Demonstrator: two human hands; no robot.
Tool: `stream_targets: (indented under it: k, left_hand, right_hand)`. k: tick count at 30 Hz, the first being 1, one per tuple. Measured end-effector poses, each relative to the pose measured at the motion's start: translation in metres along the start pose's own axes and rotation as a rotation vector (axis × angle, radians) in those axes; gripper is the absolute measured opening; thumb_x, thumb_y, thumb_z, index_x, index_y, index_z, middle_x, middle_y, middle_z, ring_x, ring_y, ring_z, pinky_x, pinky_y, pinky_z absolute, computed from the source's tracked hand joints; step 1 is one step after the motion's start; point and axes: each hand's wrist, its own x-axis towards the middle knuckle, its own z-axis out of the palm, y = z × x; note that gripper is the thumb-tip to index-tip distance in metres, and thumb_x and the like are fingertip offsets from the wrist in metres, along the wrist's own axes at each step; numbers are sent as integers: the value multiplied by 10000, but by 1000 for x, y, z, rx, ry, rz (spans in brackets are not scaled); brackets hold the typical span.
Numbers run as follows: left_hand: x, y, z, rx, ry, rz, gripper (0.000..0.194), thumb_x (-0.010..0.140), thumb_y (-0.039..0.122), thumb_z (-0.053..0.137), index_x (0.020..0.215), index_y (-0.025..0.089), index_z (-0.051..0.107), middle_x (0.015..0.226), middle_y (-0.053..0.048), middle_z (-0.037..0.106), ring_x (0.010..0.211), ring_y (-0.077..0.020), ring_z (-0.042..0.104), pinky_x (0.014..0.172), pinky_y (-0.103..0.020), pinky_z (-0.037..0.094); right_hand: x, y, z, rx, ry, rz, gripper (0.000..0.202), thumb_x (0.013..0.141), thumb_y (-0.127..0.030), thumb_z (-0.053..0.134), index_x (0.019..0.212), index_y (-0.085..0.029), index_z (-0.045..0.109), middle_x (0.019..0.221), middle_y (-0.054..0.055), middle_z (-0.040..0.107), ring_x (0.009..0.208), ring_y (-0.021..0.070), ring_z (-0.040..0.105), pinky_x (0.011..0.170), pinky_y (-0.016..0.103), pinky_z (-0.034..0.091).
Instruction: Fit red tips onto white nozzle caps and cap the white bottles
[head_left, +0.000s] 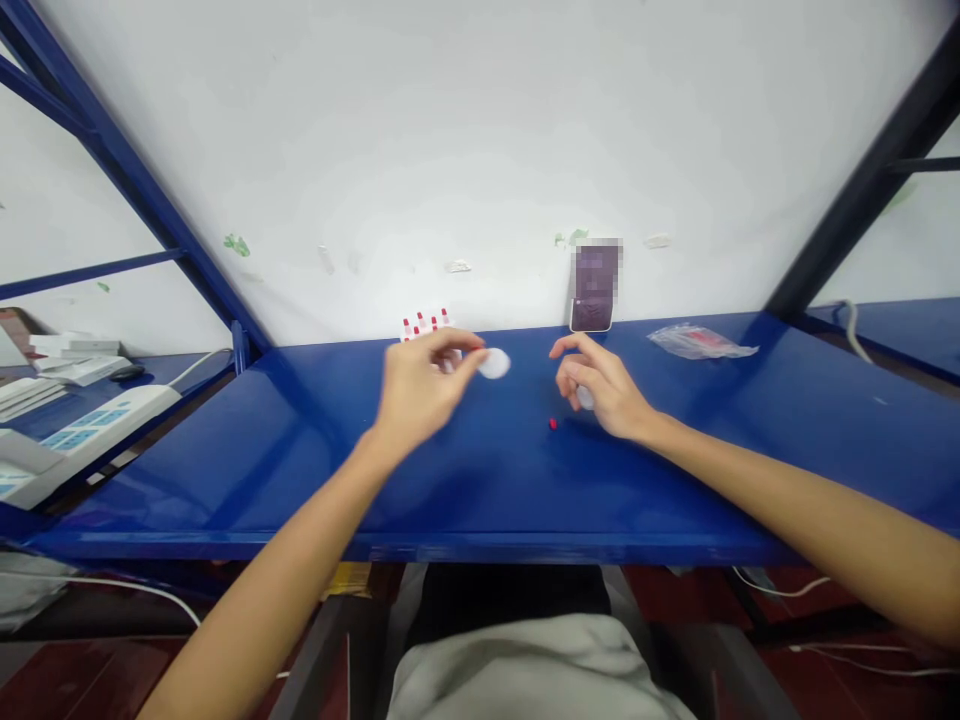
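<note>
Between the thumb and index finger of my left hand point(429, 385) is a white round disc point(494, 363), held above the blue table point(465, 490). My right hand point(604, 385) hovers to the right with its fingers curled around a whitish object point(585, 397), only partly visible under the palm. A small red piece point(553, 424) lies on the table just below and left of my right hand. Behind my left hand stand several small red-tipped bottles point(433, 323), partly hidden by it.
A phone point(596, 290) leans upright against the white wall. A clear plastic bag point(699, 341) with something red in it lies at the back right. Blue metal frame posts rise at both sides. On the left are a power strip point(112, 420) and white boxes point(79, 350).
</note>
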Motion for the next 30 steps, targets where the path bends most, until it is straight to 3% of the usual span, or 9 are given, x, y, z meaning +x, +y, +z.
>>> stream_targets:
  k: [3,5,13,16,19,23,27,30]
  left_hand:
    - [-3,-19,-40,236,52,-41,166,835,345,707,886,201,772,769,-6,749,604,-124,587,623,-268,477]
    - [-9,-29,-52,334,49,-33,166,843,338,694,896,204,777,763,-4,746,615,-130,588,641,-270,473]
    - [-22,-56,-43,495,-37,101,156,885,335,656,900,220,761,876,-30,756,688,-170,591,709,-304,473]
    - [-24,-53,-40,456,39,138,172,888,331,655,945,198,747,952,-58,730,764,-175,615,735,-301,487]
    - [-32,-38,-31,378,102,211,147,899,278,628,942,179,728,920,-62,705,830,-178,631,760,-297,498]
    - [-53,-13,-9,264,-149,268,155,932,224,561,981,181,702,892,-36,708,816,-156,639,768,-285,497]
    - [-75,-2,3,324,-385,102,188,960,294,541,1025,190,683,951,-43,700,854,-184,654,772,-317,511]
    - [-84,-2,2,381,-453,11,216,967,330,530,1077,190,653,1024,-58,686,933,-221,653,826,-370,527]
  right_hand:
    - [1,-1,0,-66,-27,16,189,939,-392,486,997,-218,530,614,-47,539,490,129,482,512,273,385]
    - [0,-3,0,-95,-46,6,162,926,-362,499,970,-212,544,582,-50,524,503,133,473,532,278,385]
    - [-6,-2,-7,-62,-5,-75,236,841,-314,506,882,-165,685,488,-27,513,469,148,458,532,308,348]
    - [-7,-3,-9,-23,-13,-110,250,806,-303,503,904,-160,683,500,-27,498,471,147,442,525,310,341]
    - [-4,-12,-2,-1,-95,-100,309,759,-239,477,1013,-176,642,662,2,559,602,166,496,588,315,399]
    - [0,-27,22,-47,-288,-104,343,770,-126,446,1089,-203,548,951,45,576,838,180,543,738,331,474]
    - [0,-28,48,-135,-484,-180,349,845,-101,469,1170,-214,525,1099,76,562,971,191,568,861,376,508]
    - [3,-27,46,-185,-539,-194,386,905,-198,523,1288,-240,501,1220,98,558,1108,226,573,946,419,501]
